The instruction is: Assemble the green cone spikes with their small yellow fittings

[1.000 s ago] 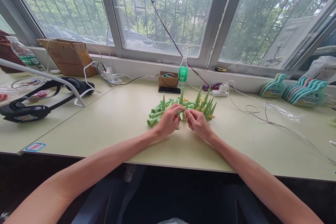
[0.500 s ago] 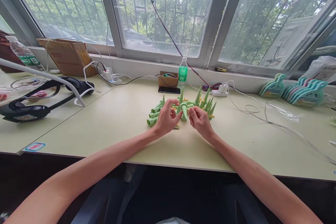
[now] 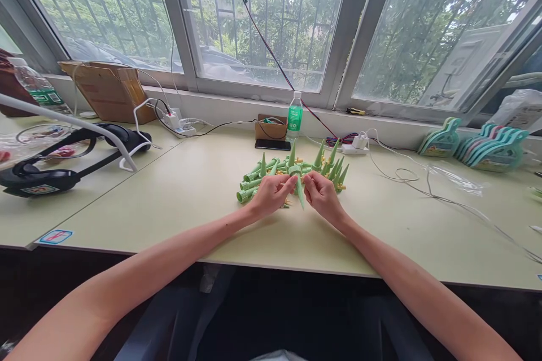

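Observation:
Between my hands is a pointed green plastic cone [image 3: 300, 193], its tip angled down toward me. My left hand [image 3: 274, 196] is closed, pinching the cone's side with thumb and fingers. My right hand [image 3: 325, 196] is closed in a pinch just right of the cone; a bit of yellow shows near its fingertips, but what it grips is hidden. Behind and around the hands lie green tubes [image 3: 245, 196] and several upright green cones [image 3: 318, 157], with small yellow pieces among them.
At the back stand a water bottle [image 3: 295, 117], a small cardboard box [image 3: 271, 128] and a phone [image 3: 272, 145]. A black headset [image 3: 46, 175] lies left. White cables [image 3: 436, 196] cross the desk on the right, near a power strip [image 3: 354, 150] and teal plastic holders [image 3: 491, 149].
My left fingers have closed in from a spread pose onto the green cone. The cone's tip has swung lower and slightly right. My right hand has hardly moved.

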